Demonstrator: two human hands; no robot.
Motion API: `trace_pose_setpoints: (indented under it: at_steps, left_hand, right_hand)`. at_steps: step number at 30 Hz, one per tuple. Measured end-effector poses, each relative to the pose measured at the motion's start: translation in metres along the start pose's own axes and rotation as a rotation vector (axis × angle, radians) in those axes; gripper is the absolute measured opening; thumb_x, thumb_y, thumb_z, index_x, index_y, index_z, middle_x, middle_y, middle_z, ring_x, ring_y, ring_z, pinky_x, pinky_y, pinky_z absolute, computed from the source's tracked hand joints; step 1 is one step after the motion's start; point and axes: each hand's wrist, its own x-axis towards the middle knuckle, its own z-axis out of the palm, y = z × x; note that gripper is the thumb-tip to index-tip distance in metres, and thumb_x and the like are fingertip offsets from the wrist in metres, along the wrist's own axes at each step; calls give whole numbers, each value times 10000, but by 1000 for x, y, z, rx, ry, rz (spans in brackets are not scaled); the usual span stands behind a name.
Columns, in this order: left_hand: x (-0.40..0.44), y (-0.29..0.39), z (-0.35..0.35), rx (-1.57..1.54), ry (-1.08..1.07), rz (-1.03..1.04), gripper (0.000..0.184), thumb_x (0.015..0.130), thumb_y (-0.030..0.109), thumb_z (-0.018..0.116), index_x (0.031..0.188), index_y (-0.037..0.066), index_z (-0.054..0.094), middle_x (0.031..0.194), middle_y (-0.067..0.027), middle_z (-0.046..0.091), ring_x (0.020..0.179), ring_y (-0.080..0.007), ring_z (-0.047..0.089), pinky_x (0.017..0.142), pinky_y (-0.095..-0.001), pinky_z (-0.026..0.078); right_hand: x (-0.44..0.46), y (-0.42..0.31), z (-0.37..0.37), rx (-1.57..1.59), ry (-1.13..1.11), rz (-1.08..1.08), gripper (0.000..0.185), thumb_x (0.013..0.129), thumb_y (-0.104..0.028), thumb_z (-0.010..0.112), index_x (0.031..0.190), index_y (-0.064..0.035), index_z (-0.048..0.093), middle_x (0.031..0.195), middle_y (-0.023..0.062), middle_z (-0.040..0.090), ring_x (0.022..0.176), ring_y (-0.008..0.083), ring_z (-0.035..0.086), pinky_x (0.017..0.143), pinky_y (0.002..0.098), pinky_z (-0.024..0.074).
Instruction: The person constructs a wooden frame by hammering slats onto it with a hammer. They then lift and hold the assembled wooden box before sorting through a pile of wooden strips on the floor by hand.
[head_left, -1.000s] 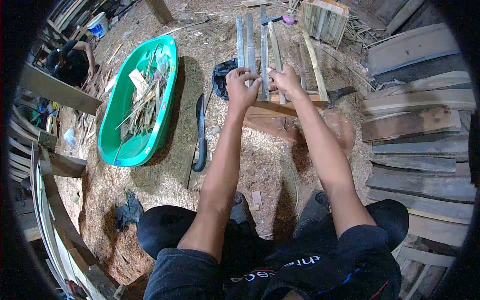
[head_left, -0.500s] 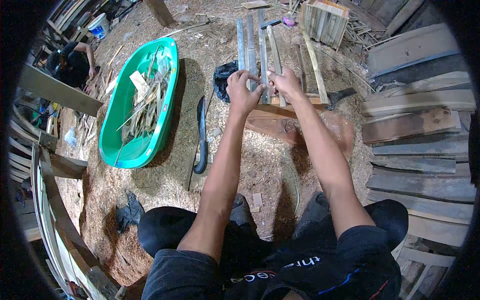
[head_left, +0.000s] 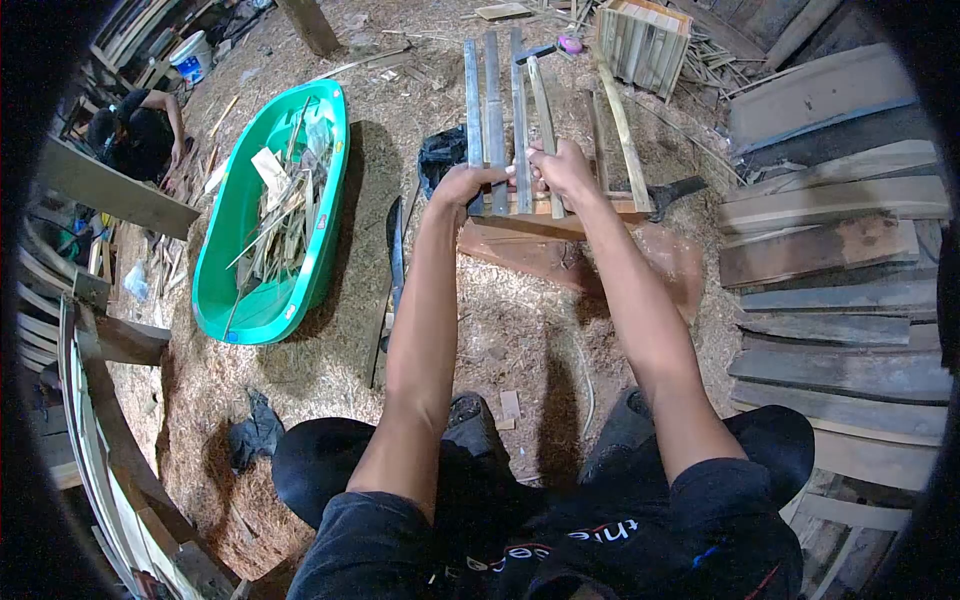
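Observation:
My left hand [head_left: 470, 183] lies across the near ends of narrow grey wooden slats [head_left: 494, 110]. Its thumb reaches right over them, and its other fingers are mostly hidden. Closed around the lower part of a hammer's wooden handle is my right hand [head_left: 563, 168]; the hammer [head_left: 541, 95] points away from me, its dark head at the far end. Both hands are close together, with another slat [head_left: 520, 95] between them. The slats' near ends rest on a wooden crosspiece [head_left: 590, 207], which has a reddish board [head_left: 640, 262] beneath it.
A green tub [head_left: 207, 290] of wood scraps stands left, beside a long knife [head_left: 397, 255] partly behind my left arm. A slatted wooden box [head_left: 645, 50] sits at the back. Boards [head_left: 840, 370] line the right. Another person [head_left: 140, 130] crouches at far left.
My left hand has come down and left, from bent fingers near the middle slat to lying across the slat ends. My right hand stays on the hammer handle. The view has shifted slightly.

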Motion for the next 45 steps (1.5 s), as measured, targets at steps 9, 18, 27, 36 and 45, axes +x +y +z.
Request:
trace_pose_setpoints:
  at_steps: [9, 18, 27, 36, 45]
  left_hand:
    - [-9, -5, 8, -50, 58, 28, 379, 676, 120, 865, 1012, 26, 718, 947, -73, 715, 827, -196, 667, 769, -327, 528]
    - [-16, -2, 14, 33, 109, 33, 332, 673, 143, 864, 963, 47, 736, 922, -71, 715, 793, -187, 656, 721, -333, 527]
    - [-18, -3, 12, 24, 61, -11, 366, 713, 185, 832, 1035, 45, 727, 987, -75, 708, 889, -191, 648, 814, -336, 507]
    - [-24, -1, 15, 28, 63, 27, 338, 732, 171, 815, 1029, 39, 723, 952, -61, 705, 850, -189, 651, 784, -337, 520]
    - [-12, -7, 10, 68, 62, 54, 283, 751, 162, 802, 989, 27, 724, 866, -59, 704, 797, -172, 650, 742, -312, 527]
  right_hand:
    - [-9, -7, 4, 4, -7, 35, 182, 905, -69, 623, 1059, 26, 624, 697, 26, 564, 550, 117, 523, 466, 294, 432]
    - [-15, -7, 6, 20, 9, 25, 214, 907, -78, 632, 1082, 45, 639, 705, 31, 582, 551, 115, 531, 483, 292, 437]
    - [-27, -16, 5, 59, -8, 23, 265, 880, -97, 627, 1094, 58, 612, 792, 113, 654, 621, 171, 615, 548, 323, 515]
    - [-29, -15, 7, -72, 69, -74, 240, 911, -101, 616, 1078, 70, 605, 851, 141, 669, 729, 216, 688, 586, 339, 547]
    - [-40, -31, 8, 34, 54, -2, 210, 902, -118, 649, 1048, 33, 659, 840, 73, 652, 734, 156, 597, 659, 330, 481]
